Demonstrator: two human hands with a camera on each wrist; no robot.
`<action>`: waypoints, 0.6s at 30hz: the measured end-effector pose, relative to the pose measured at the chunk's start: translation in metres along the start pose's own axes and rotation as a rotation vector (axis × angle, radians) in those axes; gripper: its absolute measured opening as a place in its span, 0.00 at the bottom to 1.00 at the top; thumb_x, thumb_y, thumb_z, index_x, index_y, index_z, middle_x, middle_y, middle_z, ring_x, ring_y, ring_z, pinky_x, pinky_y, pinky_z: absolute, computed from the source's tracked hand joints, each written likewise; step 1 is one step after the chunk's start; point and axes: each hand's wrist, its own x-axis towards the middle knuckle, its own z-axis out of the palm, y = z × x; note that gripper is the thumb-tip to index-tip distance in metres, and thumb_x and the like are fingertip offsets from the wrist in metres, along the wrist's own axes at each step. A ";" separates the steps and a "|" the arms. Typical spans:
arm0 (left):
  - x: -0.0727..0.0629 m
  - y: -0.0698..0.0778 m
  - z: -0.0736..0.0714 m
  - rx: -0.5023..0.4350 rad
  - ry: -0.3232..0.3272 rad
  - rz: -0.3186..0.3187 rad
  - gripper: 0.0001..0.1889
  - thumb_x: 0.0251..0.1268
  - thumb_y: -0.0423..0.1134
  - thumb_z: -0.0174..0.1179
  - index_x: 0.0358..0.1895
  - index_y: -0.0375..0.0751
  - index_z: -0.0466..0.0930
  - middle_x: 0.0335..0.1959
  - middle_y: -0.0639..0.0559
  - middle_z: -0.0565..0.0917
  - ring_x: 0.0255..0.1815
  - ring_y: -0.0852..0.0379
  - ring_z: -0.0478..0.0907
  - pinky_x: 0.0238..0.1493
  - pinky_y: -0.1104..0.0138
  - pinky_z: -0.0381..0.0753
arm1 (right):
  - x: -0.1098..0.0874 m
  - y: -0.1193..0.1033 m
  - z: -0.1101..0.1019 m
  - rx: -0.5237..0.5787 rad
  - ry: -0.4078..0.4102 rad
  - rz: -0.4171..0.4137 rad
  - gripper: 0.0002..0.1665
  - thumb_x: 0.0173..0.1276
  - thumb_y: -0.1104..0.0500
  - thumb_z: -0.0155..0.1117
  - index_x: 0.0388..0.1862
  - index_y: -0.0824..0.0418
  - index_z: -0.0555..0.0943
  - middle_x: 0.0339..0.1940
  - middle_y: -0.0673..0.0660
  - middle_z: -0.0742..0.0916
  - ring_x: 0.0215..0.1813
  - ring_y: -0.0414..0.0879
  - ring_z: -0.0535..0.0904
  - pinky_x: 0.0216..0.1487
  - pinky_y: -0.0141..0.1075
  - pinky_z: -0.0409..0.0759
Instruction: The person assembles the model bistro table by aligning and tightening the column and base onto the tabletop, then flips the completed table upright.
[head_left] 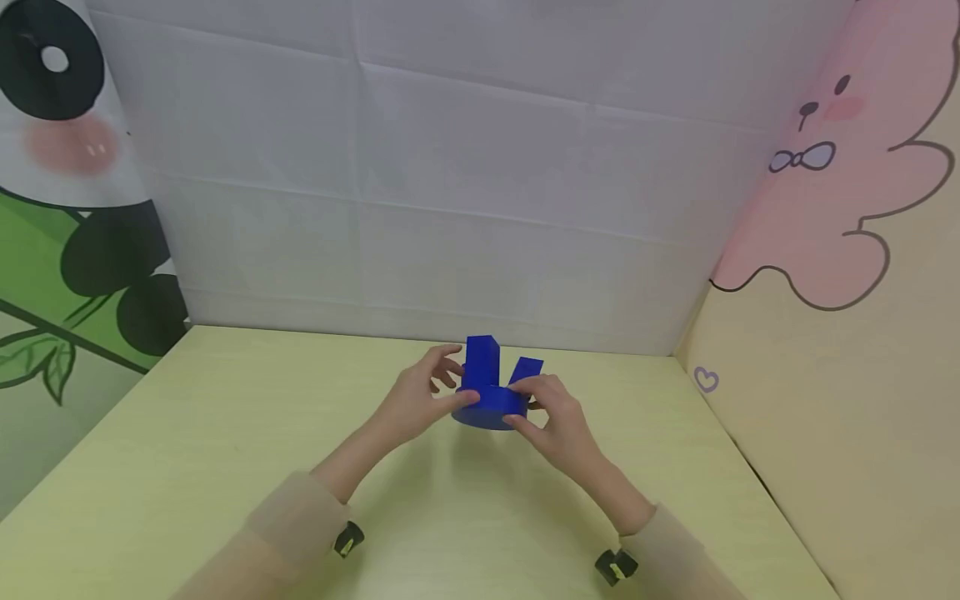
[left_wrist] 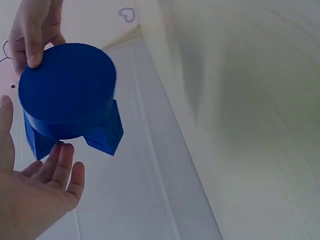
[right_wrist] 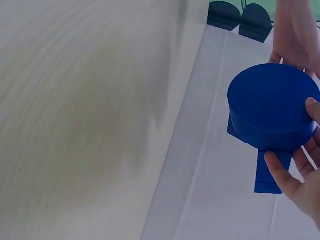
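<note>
Both hands hold one blue disc (head_left: pixel 491 407) just above the middle of a pale table (head_left: pixel 187 433): the left hand (head_left: pixel 420 400) and the right hand (head_left: pixel 551 421) each pinch its rim with curled fingers. Two blue blocks (head_left: pixel 482 360) stand on the disc, one upright, one tilted. Unevenly lifted, the tilted block would likely slide off.

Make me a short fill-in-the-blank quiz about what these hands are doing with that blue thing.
1. Both hands hold a toy piece coloured ____.
2. Its base is shaped like a ____.
3. The left hand and right hand hold it above a ____.

Missing words: blue; round disc; table
</note>
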 end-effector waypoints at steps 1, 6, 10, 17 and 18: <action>-0.004 -0.001 0.000 0.032 -0.022 0.043 0.44 0.51 0.55 0.68 0.70 0.45 0.58 0.52 0.49 0.79 0.50 0.52 0.76 0.48 0.53 0.77 | 0.001 -0.002 -0.003 0.042 -0.008 0.051 0.22 0.53 0.64 0.73 0.47 0.64 0.77 0.42 0.58 0.82 0.45 0.49 0.78 0.39 0.40 0.83; -0.021 -0.011 0.000 0.284 -0.038 0.300 0.54 0.42 0.51 0.75 0.73 0.49 0.51 0.60 0.49 0.74 0.60 0.51 0.70 0.59 0.48 0.67 | 0.003 -0.008 -0.016 0.203 -0.043 0.299 0.20 0.60 0.59 0.68 0.50 0.61 0.78 0.43 0.58 0.83 0.46 0.51 0.79 0.38 0.38 0.83; -0.032 -0.014 0.002 0.459 0.043 0.485 0.53 0.38 0.48 0.78 0.71 0.46 0.56 0.58 0.49 0.72 0.60 0.50 0.67 0.57 0.49 0.65 | 0.005 -0.011 -0.021 0.288 -0.077 0.471 0.21 0.63 0.54 0.66 0.53 0.60 0.78 0.44 0.57 0.84 0.50 0.51 0.78 0.41 0.38 0.83; -0.040 -0.009 0.008 0.491 0.175 0.586 0.54 0.28 0.49 0.81 0.66 0.42 0.62 0.51 0.47 0.72 0.55 0.47 0.67 0.55 0.49 0.65 | 0.006 -0.014 -0.021 0.513 -0.148 0.652 0.25 0.64 0.50 0.65 0.55 0.63 0.76 0.48 0.61 0.83 0.51 0.53 0.79 0.37 0.40 0.83; -0.040 -0.008 0.008 0.483 0.179 0.575 0.54 0.27 0.50 0.81 0.66 0.43 0.62 0.50 0.47 0.72 0.55 0.47 0.68 0.54 0.49 0.65 | 0.005 -0.014 -0.020 0.543 -0.153 0.672 0.26 0.63 0.49 0.65 0.55 0.63 0.76 0.48 0.61 0.83 0.51 0.53 0.80 0.37 0.41 0.83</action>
